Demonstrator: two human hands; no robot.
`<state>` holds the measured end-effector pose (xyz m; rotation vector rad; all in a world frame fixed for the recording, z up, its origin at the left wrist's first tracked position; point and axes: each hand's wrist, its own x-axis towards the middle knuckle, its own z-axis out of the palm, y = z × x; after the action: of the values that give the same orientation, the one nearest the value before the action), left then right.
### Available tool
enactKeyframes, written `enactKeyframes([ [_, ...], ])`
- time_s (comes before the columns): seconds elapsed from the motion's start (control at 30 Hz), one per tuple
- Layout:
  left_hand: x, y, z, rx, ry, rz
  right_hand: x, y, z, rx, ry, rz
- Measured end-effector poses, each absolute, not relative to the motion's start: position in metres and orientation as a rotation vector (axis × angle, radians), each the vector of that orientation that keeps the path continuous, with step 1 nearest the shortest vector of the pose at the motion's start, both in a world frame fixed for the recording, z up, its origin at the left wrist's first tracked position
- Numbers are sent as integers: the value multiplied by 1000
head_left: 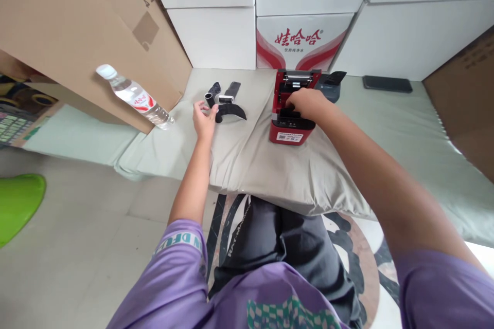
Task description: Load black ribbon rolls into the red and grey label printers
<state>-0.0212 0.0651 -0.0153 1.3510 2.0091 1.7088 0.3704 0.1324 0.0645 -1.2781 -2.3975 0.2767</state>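
Note:
My left hand (204, 121) is on the cloth-covered surface, its thumb and forefinger apart at the lower end of a small black roll (209, 98). Beside it lie a curled black strip (233, 110), a white-cored roll with a dark strip (226, 98) and a crumpled black piece (214, 88). A red and black label-printer-like machine (291, 132) stands to the right with its top raised. My right hand (306, 103) reaches into its compartment with bent fingers; the fingertips and whatever they grip are hidden.
A water bottle (135, 95) leans against a large cardboard box (96, 25) on the left. Behind the machine are a dark grey object (330, 91) and white cartons (304, 36). A black phone (387, 84) lies to the right. A green stool (19, 203) stands at lower left.

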Motion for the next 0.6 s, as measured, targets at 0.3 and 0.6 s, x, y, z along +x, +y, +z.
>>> enactKeyframes([
  [0.3,-20,64,-13,1335,2016,1684,368,97,113,-1314,-2268,348],
  [0.6,-22,65,-13,1305,1995,1733,386,91,117,-1177,-2112,251],
])
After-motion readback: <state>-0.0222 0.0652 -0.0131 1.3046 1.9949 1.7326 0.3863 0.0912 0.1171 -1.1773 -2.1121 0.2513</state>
